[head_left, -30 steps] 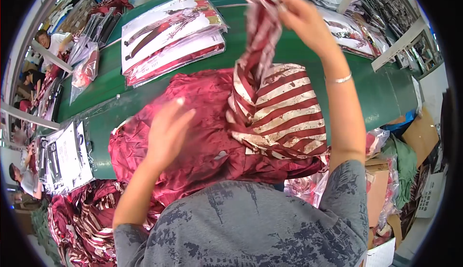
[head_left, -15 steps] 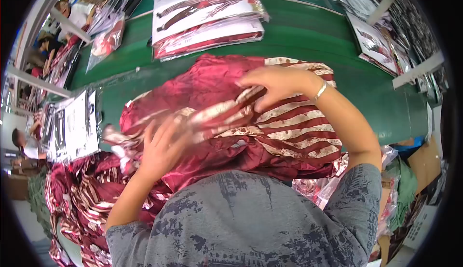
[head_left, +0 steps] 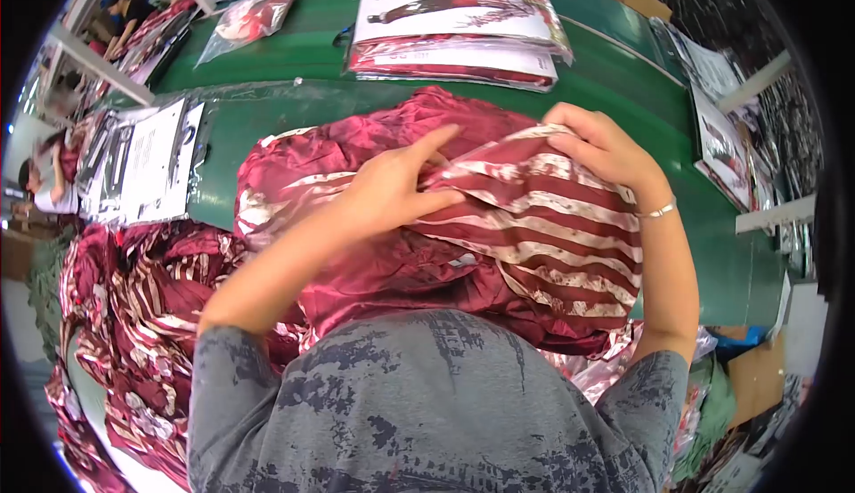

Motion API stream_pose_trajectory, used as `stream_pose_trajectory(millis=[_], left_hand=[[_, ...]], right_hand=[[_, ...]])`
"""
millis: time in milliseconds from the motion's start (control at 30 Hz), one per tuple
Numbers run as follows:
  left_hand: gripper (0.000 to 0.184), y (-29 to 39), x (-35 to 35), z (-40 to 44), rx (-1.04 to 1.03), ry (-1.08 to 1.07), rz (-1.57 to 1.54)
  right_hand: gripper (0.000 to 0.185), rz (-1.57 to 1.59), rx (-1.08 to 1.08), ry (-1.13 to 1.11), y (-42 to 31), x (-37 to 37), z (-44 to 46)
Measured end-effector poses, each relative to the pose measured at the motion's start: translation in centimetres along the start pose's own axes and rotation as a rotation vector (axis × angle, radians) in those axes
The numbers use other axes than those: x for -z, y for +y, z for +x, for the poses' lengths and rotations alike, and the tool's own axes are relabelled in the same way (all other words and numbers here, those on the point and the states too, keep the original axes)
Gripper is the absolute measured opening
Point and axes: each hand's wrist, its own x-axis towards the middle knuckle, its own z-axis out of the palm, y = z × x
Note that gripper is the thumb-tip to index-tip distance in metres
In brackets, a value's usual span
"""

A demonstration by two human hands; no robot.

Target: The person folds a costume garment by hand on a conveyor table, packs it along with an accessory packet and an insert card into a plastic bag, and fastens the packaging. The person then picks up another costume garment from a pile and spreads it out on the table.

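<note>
A dark red satin garment (head_left: 374, 266) with red-and-cream striped, blotchy parts lies spread in front of me. My right hand (head_left: 606, 150) pinches the upper edge of its striped part (head_left: 570, 217) between thumb and fingers. That part is bunched near its top and falls in folds towards me. Over the middle of the garment reaches my left hand (head_left: 392, 186), its fingers spread apart, the tips at the fold where stripes meet plain red cloth. Whether those tips touch the cloth I cannot tell.
Bagged costume packs (head_left: 454, 25) lie stacked on the green table (head_left: 294, 52). A clear bag (head_left: 254, 16) and printed sheets in plastic (head_left: 147, 168) are at left. More striped garments (head_left: 151, 315) are heaped at lower left. White posts (head_left: 775, 215) and a cardboard box (head_left: 757, 377) stand right.
My left hand has moved right and up, from the garment's left part to its middle. My right hand has shifted right and now grips the striped cloth's upper edge. The view has turned slightly.
</note>
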Motion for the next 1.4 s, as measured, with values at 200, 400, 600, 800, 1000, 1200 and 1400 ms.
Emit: stream_pose_trajectory(millis=[200,400,600,800,1000,1200,1400], left_hand=[[0.087,3.2,1.0,3.8,-0.024,-0.289,-0.61],[0.037,5.1,3.9,5.3,0.01,-0.57,-0.314],[0.026,0.8,14.1,0.4,0.223,-0.467,-0.02],[0.027,-1.0,19.1,-2.7,0.17,0.01,0.311],[0.05,-7.0,17.0,-5.5,-0.031,0.22,-1.143],[0.05,-19.9,12.5,-6.6,0.207,0.103,-0.777],[0.028,-14.4,12.6,-8.5,0.457,0.218,0.135]], right_hand=[[0.016,-0.022,-0.082,-0.136,-1.8,0.6,-0.1],[0.018,0.01,-0.06,0.066,-1.8,2.7,-0.3],[0.018,0.068,-0.113,0.283,1.7,8.2,-4.0],[0.023,-0.012,-0.166,0.321,4.0,10.9,-4.7],[0.018,-0.27,-0.289,0.139,8.4,12.5,-6.2],[0.028,-0.249,-0.485,0.124,11.9,7.6,-8.1],[0.03,-0.164,-0.46,0.2,12.5,7.2,-9.1]])
